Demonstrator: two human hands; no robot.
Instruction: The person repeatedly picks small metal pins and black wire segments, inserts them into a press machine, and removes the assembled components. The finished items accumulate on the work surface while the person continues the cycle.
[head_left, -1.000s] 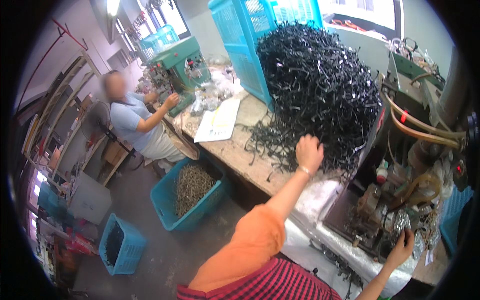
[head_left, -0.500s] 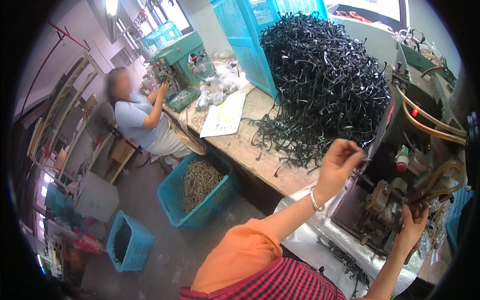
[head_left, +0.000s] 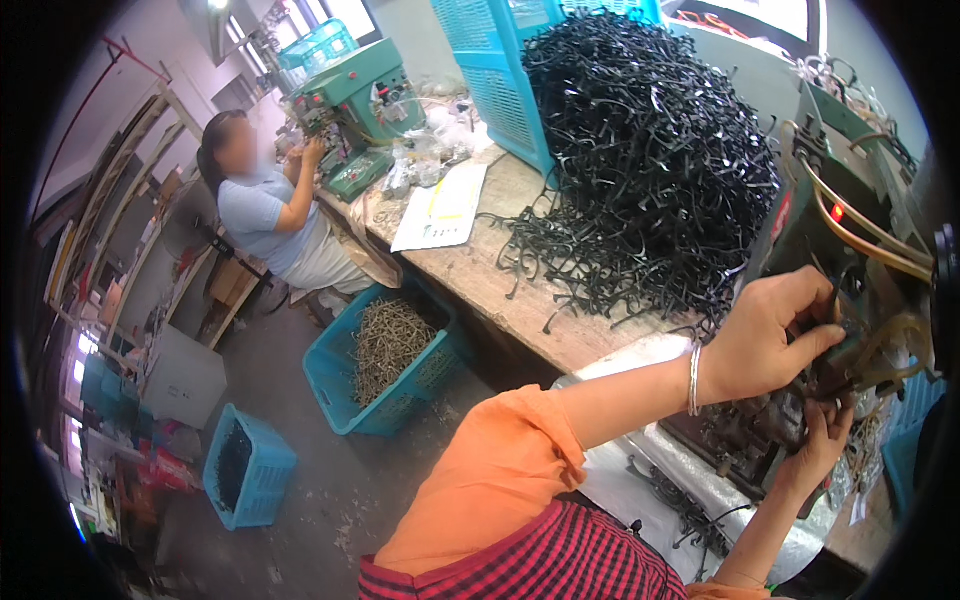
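My left hand [head_left: 765, 340], with a silvery bracelet at the wrist, is in front of the green bench machine [head_left: 835, 200] at the right. Its thumb and fingers are closed in a pinch, and a thin black piece [head_left: 838, 298] shows at the fingertips. Lower down, my right hand [head_left: 822, 445] has its fingers closed at the machine's metal fixture [head_left: 765, 425]; what they hold is hidden. Beyond my left hand rises a big heap of thin, curved black pieces [head_left: 650, 150] on the bench.
A blue crate [head_left: 490, 90] stands against the heap. A paper sheet [head_left: 440, 215] lies on the wooden bench [head_left: 500, 265]. Blue baskets [head_left: 335, 400] stand on the floor at left. Another person [head_left: 265, 205] sits at a second green machine [head_left: 350, 95]. Hoses [head_left: 870, 245] loop beside my machine.
My left hand has moved right, from beside the heap to the machine, still pinched. My right hand stays at the fixture. The view has shifted slightly.
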